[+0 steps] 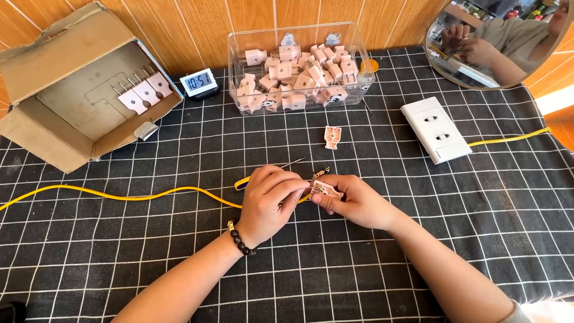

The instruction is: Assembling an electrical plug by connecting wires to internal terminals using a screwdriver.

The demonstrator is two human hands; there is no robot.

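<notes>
My right hand (359, 200) pinches an opened pink plug half (326, 190) with metal prongs, low over the checked cloth. My left hand (269, 200), a bead bracelet on its wrist, meets it from the left, fingertips on the yellow cable (119, 196) where it enters the plug. A screwdriver (281, 168) with a thin metal shaft lies just behind my left hand, its handle partly hidden. The plug's other pink cover half (332, 137) lies on the cloth farther back.
A clear plastic bin (236, 66) of several pink plugs stands at the back. Left is an open cardboard box (66, 90) holding three plugs, with a small digital clock (198, 81) beside it. A white wall socket (435, 129) on a yellow cord and a round mirror (496, 42) sit right.
</notes>
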